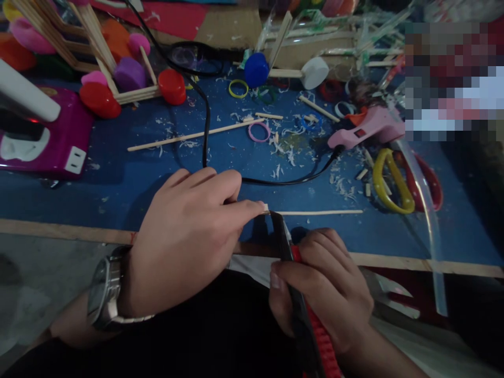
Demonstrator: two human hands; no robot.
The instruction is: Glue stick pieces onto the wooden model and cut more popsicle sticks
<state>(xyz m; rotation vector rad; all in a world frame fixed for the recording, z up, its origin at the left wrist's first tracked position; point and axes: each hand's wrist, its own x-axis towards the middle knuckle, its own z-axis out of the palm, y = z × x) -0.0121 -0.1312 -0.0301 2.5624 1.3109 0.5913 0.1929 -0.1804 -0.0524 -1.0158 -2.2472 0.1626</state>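
My left hand (pixel 192 226), wearing a metal wristwatch, presses near the table's front edge. Its thumb and forefinger pinch one end of a thin wooden stick (pixel 321 212), whose other end points right. My right hand (pixel 326 289) is wrapped round a red-and-black cutting tool (pixel 301 310); its exact kind is unclear. The tool's black tip meets the stick just beside my left fingertips, and a sliver of pale metal shows along it. Another wooden stick (pixel 189 137) lies farther back, with short stick pieces (pixel 269 115) near its right end.
A pink glue gun (pixel 368 128) with a clear glue stick (pixel 427 210) lies right, over yellow-and-red scissors handles (pixel 394 184). Its black cord (pixel 283 182) crosses the blue table (pixel 118 197). A purple power socket (pixel 74 131) stands left. Stick frames with bottle caps (pixel 172 86) stand behind.
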